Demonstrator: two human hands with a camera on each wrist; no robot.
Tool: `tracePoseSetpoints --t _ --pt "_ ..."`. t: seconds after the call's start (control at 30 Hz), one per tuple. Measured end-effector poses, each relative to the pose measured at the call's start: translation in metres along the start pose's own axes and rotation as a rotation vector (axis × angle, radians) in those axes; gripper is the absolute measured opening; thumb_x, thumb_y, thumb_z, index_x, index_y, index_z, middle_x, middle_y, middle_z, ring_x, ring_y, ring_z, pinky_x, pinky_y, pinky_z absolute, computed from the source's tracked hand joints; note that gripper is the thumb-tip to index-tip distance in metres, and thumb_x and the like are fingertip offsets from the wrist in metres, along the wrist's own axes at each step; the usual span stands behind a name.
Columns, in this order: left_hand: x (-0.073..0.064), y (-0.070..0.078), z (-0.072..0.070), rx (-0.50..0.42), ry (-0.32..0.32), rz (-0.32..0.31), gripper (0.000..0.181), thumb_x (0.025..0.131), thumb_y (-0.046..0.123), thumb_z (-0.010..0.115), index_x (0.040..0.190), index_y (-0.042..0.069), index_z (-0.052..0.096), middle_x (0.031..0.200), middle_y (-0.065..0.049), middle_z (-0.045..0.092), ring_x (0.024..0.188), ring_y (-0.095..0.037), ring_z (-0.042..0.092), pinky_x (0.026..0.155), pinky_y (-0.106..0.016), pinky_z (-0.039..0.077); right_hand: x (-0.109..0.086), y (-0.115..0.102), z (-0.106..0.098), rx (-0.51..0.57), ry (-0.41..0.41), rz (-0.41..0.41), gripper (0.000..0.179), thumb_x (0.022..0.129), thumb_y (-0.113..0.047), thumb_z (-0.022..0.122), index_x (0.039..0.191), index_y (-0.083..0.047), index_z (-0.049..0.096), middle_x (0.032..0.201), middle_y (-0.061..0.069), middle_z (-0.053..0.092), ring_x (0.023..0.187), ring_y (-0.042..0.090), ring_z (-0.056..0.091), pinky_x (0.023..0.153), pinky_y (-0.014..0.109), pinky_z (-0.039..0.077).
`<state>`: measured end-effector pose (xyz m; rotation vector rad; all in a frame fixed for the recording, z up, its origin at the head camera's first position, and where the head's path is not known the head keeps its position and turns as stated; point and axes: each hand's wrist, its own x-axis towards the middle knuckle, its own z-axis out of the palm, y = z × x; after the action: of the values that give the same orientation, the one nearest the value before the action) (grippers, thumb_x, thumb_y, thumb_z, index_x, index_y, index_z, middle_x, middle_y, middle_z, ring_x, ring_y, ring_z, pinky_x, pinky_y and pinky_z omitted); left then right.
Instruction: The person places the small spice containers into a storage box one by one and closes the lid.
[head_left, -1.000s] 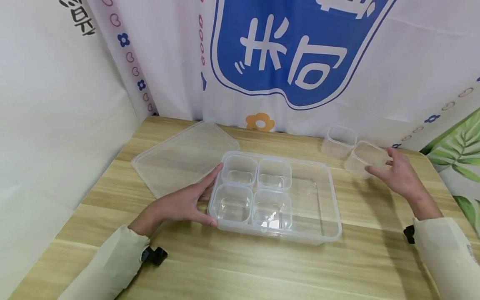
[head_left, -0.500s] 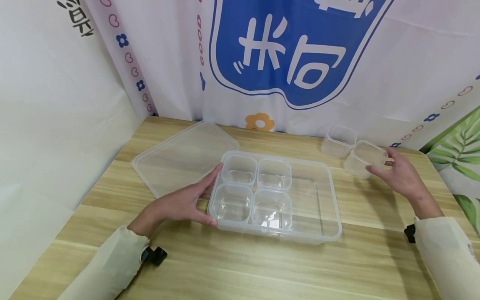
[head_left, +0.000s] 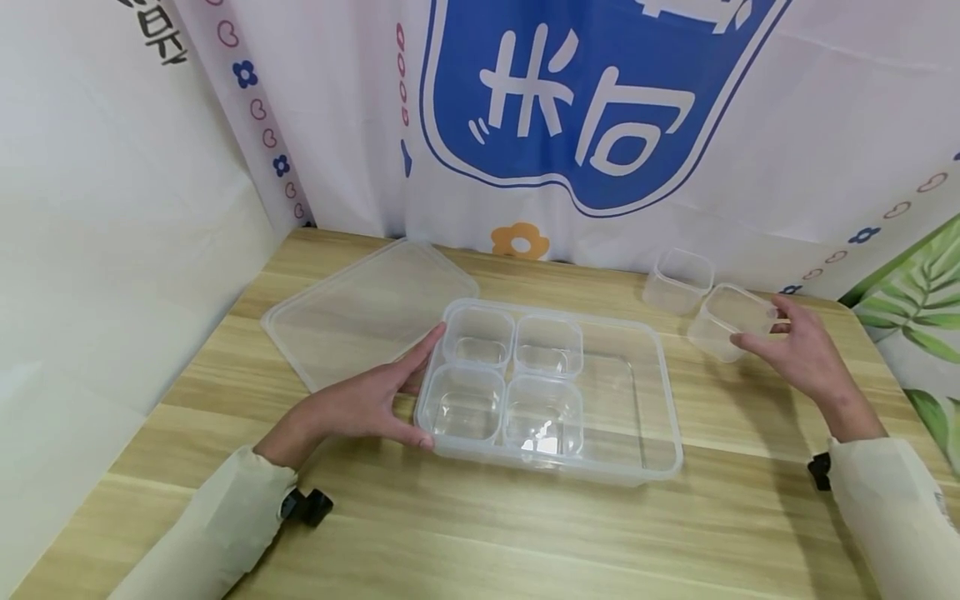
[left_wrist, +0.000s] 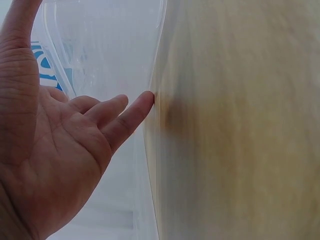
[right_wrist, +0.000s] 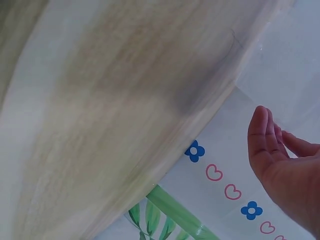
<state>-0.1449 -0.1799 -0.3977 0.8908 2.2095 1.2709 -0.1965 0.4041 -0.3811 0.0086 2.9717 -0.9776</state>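
We see the left hand (head_left: 352,407) near the middle of the frame, thumb and forefinger spread wide along the left side of the clear box (head_left: 613,417), thumb at its near corner; in the left wrist view, a fingertip touches its wall. The right hand (head_left: 804,354), at the right of the frame, reaches up and inward, holding a small tub (head_left: 718,335) between thumb and fingers.

Inside the box, we find four tubs (head_left: 468,404) filling the left part, two by two, while bare base shows at its right. Another tub (head_left: 671,290) stands just beyond the held one; we cannot tell whether they touch.

The back edge of the counter (head_left: 465,542) runs along the patterned cloth (head_left: 352,133), close behind both loose tubs, and its back right corner lies near the right hand. The lid (head_left: 367,312) lies flat at upper left, right beside the box. Between box and right hand we see a strip of counter, with a broader stretch across the lower middle.
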Motion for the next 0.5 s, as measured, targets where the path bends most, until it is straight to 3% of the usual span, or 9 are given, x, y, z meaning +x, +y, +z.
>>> tracePoseSetpoints --t 0.37,0.5 --pt "-0.0004 -0.0003 -0.0011 -0.015 -0.011 -0.006 0.137 0.079 0.031 0.093 0.163 0.036 -0.015 0.170 -0.012 0.004 0.135 -0.028 0.050 0.108 -0.042 0.042 -0.0001 -0.0011 -0.0003 -0.009 0.010 -0.019 0.093 0.097 -0.041 0.071 0.156 0.012 0.024 0.147 0.040 0.032 0.126 0.056 0.042 0.085 0.064 0.046" --pt "-0.0006 -0.0007 -0.0012 -0.019 -0.014 0.003 0.136 0.080 0.030 0.093 0.163 0.036 -0.015 0.170 -0.012 0.004 0.136 -0.028 0.050 0.108 -0.041 0.043 -0.0007 -0.0008 -0.0011 -0.005 0.018 -0.041 0.087 0.096 -0.040 0.073 0.154 0.011 0.033 0.146 0.037 0.037 0.123 0.052 0.045 0.075 0.042 0.050"
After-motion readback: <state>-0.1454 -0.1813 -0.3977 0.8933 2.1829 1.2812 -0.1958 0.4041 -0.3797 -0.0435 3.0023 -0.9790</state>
